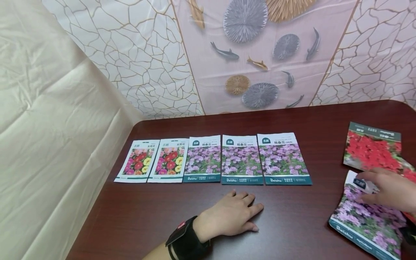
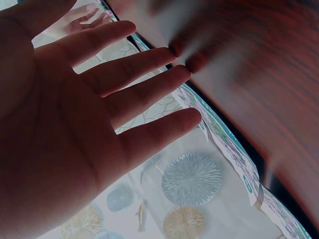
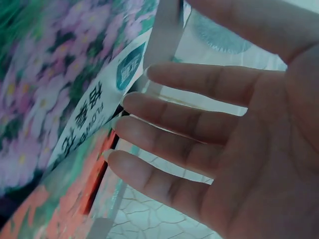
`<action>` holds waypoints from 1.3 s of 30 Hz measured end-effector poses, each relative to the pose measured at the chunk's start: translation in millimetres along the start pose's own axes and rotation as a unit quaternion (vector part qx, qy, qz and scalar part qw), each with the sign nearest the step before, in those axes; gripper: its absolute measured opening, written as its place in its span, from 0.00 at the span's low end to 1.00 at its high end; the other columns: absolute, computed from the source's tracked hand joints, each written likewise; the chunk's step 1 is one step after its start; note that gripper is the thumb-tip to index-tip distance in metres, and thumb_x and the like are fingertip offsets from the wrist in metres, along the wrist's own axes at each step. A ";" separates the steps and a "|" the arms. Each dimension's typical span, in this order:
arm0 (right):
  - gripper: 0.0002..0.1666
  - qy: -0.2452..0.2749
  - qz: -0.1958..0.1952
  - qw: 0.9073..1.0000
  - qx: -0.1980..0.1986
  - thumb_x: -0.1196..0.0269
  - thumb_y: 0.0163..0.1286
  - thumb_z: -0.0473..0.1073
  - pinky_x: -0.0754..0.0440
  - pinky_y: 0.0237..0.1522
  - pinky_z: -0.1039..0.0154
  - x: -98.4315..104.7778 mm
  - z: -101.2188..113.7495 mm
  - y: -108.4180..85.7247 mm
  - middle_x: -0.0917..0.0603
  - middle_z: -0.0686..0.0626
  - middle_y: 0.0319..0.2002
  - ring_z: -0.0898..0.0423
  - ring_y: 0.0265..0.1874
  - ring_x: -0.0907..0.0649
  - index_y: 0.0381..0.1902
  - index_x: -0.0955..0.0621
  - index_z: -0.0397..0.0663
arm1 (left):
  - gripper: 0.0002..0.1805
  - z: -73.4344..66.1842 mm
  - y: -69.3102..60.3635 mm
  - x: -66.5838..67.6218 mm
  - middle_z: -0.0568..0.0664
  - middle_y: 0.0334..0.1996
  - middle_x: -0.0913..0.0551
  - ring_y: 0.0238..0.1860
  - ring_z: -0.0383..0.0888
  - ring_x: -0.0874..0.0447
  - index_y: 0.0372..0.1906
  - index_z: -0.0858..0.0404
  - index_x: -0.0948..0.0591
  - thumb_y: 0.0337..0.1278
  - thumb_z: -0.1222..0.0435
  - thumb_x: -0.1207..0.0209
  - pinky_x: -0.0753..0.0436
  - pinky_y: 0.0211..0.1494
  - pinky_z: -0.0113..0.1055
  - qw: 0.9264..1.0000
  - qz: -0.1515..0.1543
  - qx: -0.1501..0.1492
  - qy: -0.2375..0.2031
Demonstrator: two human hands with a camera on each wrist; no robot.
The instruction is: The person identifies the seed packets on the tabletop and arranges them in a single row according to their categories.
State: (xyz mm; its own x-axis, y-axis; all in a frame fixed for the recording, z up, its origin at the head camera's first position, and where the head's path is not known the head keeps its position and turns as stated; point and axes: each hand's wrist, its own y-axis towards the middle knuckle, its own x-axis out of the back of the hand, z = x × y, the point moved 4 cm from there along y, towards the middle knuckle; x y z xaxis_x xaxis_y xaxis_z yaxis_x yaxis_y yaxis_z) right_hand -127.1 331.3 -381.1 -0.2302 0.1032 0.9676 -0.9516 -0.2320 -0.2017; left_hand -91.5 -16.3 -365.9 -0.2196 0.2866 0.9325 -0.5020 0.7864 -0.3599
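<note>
My left hand (image 1: 227, 213) lies palm down on the table, fingers spread and nothing held. In the left wrist view those fingers (image 2: 144, 94) are straight, with some tips touching the wood. Above it is a row of seed packets: two with mixed red, pink and yellow flowers (image 1: 139, 160), then three with purple flowers (image 1: 242, 159). At the right, my right hand (image 1: 390, 189) is over the top end of another purple-flower seed packet (image 1: 367, 220), seemingly on a pile. The right wrist view shows its fingers (image 3: 199, 104) nearly straight, their tips at the packet's edge.
Red-flower seed packets (image 1: 373, 148) lie behind and partly under the purple one at the right. The dark red-brown table (image 1: 292, 224) ends at a patterned cloth wall (image 1: 208, 72), with a cream cloth (image 1: 58, 137) along the left side. A black band (image 1: 188, 238) wraps the left wrist.
</note>
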 end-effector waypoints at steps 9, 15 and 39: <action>0.51 -0.012 0.045 0.998 0.034 0.33 0.46 0.63 0.29 0.41 0.37 -14.1 13.0 -2.2 0.33 0.18 0.49 0.24 0.46 0.31 0.49 0.29 0.19 | 0.31 0.1 -0.4 1.1 0.47 0.66 0.38 0.65 0.42 0.42 0.68 0.47 0.39 0.62 0.42 0.58 0.38 0.64 0.44 1.000 -0.006 0.003 0.000; 0.51 0.016 0.059 0.996 0.063 0.33 0.47 0.61 0.27 0.39 0.40 -20.1 15.8 0.2 0.36 0.20 0.53 0.26 0.46 0.28 0.54 0.31 0.21 | 0.31 1.1 -0.3 2.8 0.46 0.65 0.36 0.65 0.42 0.41 0.68 0.48 0.38 0.62 0.42 0.58 0.39 0.64 0.46 1.000 -0.019 0.007 -0.009; 0.41 0.007 0.020 1.000 -0.017 0.35 0.56 0.52 0.24 0.33 0.44 -9.4 13.2 -3.6 0.27 0.21 0.41 0.41 0.27 0.19 0.47 0.31 0.15 | 0.31 0.4 2.2 2.6 0.46 0.64 0.35 0.64 0.41 0.40 0.67 0.49 0.37 0.62 0.42 0.57 0.38 0.63 0.46 0.999 -0.031 0.009 -0.009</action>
State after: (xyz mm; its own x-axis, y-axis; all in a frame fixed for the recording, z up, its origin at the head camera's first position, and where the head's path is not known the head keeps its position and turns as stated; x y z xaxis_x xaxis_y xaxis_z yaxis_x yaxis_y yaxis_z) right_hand -118.9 318.5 -387.5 -0.2704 0.1089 0.9566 -0.9479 -0.2040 -0.2448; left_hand -93.5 -14.1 -364.3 -0.2031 0.2281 0.9522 -0.5304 0.7919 -0.3028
